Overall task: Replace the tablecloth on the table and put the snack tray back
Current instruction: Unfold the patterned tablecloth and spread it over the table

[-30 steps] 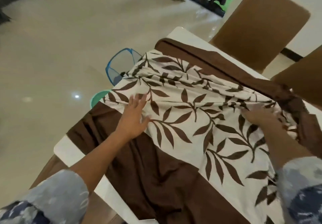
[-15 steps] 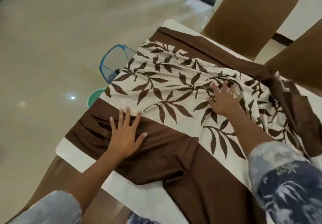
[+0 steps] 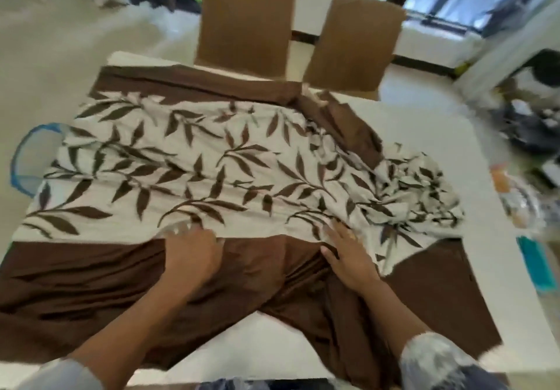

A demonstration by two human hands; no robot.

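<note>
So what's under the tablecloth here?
The white table, bare along its right side and near edge. The tablecloth covers the rest, so whatever might lie under its bunched folds at right cannot be seen. Left hand and right hand rest on top.
</note>
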